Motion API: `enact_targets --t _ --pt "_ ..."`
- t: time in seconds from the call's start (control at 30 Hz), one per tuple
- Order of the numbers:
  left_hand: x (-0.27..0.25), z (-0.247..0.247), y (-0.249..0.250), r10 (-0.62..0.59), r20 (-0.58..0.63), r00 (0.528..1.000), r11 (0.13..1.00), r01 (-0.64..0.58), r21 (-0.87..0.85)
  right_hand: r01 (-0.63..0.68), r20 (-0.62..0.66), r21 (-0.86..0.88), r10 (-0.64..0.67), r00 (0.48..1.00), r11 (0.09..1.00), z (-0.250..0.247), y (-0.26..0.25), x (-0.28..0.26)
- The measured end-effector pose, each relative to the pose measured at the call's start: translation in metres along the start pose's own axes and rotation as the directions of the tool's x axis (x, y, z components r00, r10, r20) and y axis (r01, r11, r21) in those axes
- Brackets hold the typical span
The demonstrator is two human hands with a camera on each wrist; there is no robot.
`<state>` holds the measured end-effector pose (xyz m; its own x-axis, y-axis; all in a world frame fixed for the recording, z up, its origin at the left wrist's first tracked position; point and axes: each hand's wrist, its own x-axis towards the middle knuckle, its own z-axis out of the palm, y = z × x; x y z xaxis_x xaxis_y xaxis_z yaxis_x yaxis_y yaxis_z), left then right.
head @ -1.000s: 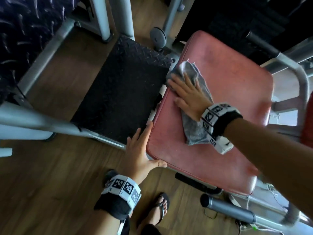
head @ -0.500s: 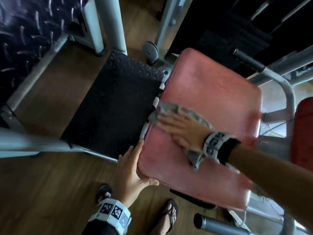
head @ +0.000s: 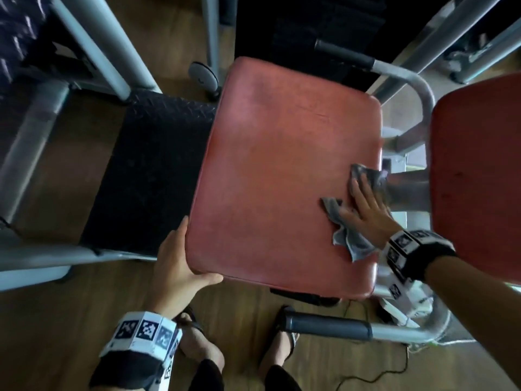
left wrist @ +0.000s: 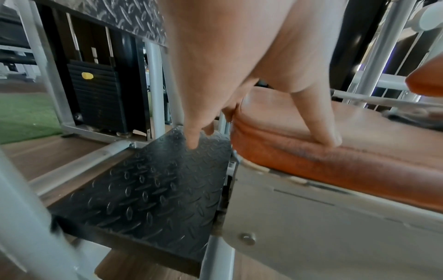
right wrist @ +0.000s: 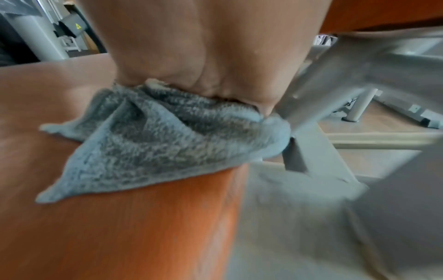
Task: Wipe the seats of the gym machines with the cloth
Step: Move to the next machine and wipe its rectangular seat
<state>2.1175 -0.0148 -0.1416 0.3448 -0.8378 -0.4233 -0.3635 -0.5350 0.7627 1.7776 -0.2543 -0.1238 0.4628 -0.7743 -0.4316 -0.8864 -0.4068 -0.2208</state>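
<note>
The red padded seat (head: 282, 170) fills the middle of the head view. A crumpled grey cloth (head: 348, 239) lies at its right edge, one end hanging past the rim. My right hand (head: 365, 207) presses flat on the cloth with straight fingers. In the right wrist view the cloth (right wrist: 167, 142) bunches under the palm (right wrist: 203, 47) on the seat (right wrist: 107, 227). My left hand (head: 177, 261) braces the seat's near left corner. Its thumb (left wrist: 321, 128) rests on the seat (left wrist: 347, 155) and its fingers (left wrist: 193, 138) point down beside the edge.
A black diamond-plate footplate (head: 146, 176) sits left of the seat between grey frame tubes (head: 31, 148). A second red pad (head: 479, 179) stands close on the right. A black-gripped handle bar (head: 327, 325) crosses in front, near my sandalled feet (head: 197, 342). A weight stack (left wrist: 95, 98) stands behind.
My right hand has swept the cloth from the seat's left edge across to its right edge. The left hand stays at the near left corner.
</note>
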Motion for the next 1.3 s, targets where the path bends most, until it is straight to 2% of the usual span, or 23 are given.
enact_targets --t 0.03,0.1,0.13,0.23,0.4,0.5,0.6,0.67,0.73,0.8,0.83,0.87,0.93,1.0,1.07,1.13,1.23,1.3 --pt "0.0 0.0 0.004 -0.031 0.024 0.999 1.0 0.03 0.007 0.059 0.03 -0.016 -0.058 0.998 0.998 0.004 0.005 -0.017" --pt "-0.003 0.004 0.013 -0.084 0.064 0.994 0.996 0.086 -0.021 -0.02 0.152 0.023 0.017 0.988 1.0 0.012 0.003 -0.047" --pt "-0.004 0.007 0.017 -0.095 0.073 0.993 0.995 0.097 -0.03 -0.028 0.186 -0.01 0.029 0.982 1.0 0.019 0.0 -0.058" --pt "-0.007 0.013 0.023 -0.117 0.048 0.992 0.993 0.118 -0.031 0.12 0.212 -0.176 -0.081 0.974 0.977 0.032 -0.022 -0.068" --pt "-0.005 0.015 0.015 -0.115 0.001 0.993 0.993 0.115 0.029 0.415 0.147 -0.244 -0.389 0.909 0.877 0.049 -0.112 -0.028" --pt "-0.004 0.015 0.017 -0.105 -0.029 0.994 0.991 0.107 0.081 0.554 0.097 -0.284 -0.551 0.829 0.783 0.064 -0.179 -0.005" --pt "-0.002 0.011 0.021 -0.106 -0.042 0.993 0.981 0.111 0.156 0.551 0.115 -0.255 -0.541 0.833 0.795 0.058 -0.196 0.001" --pt "-0.001 0.01 0.027 -0.111 -0.025 0.994 0.964 0.113 0.242 0.472 0.076 -0.245 -0.469 0.88 0.847 0.057 -0.173 -0.001" --pt "0.003 0.013 0.04 -0.128 0.032 0.991 0.96 0.116 0.256 0.304 0.037 -0.169 -0.302 0.953 0.938 0.047 -0.138 -0.011" --pt "0.013 0.017 0.059 -0.194 0.037 0.98 0.97 0.186 0.158 0.123 -0.001 -0.116 -0.124 0.992 0.986 0.035 -0.099 -0.018" --pt "0.02 0.02 0.069 -0.247 0.014 0.969 0.965 0.244 0.099 0.033 0.042 -0.101 -0.029 0.999 0.994 0.032 -0.074 -0.018" --pt "0.028 0.023 0.077 -0.307 -0.013 0.952 0.95 0.307 0.052 -0.046 0.079 -0.085 0.053 0.995 0.995 0.027 -0.052 -0.019" --pt "0.041 0.029 0.086 -0.4 -0.045 0.915 0.915 0.402 0.035 -0.13 0.101 -0.029 0.133 0.986 0.991 0.018 -0.017 -0.022" --pt "0.047 0.035 0.089 -0.453 -0.094 0.887 0.885 0.46 0.078 -0.224 0.098 0.138 0.212 0.972 0.965 0.013 -0.001 -0.031" --pt "0.049 0.04 0.091 -0.469 -0.145 0.871 0.865 0.486 0.122 -0.333 0.109 0.357 0.315 0.943 0.873 0.011 0.003 -0.046" --pt "0.048 0.042 0.092 -0.468 -0.167 0.868 0.857 0.492 0.155 -0.4 0.125 0.465 0.389 0.913 0.79 0.009 0.002 -0.064" --pt "0.047 0.041 0.092 -0.468 -0.158 0.87 0.851 0.491 0.185 -0.517 0.252 0.41 0.451 0.856 0.751 0.016 -0.004 -0.089" --pt "0.047 0.04 0.093 -0.475 -0.149 0.868 0.84 0.497 0.219 -0.587 0.289 0.408 0.511 0.809 0.699 0.025 -0.011 -0.103"
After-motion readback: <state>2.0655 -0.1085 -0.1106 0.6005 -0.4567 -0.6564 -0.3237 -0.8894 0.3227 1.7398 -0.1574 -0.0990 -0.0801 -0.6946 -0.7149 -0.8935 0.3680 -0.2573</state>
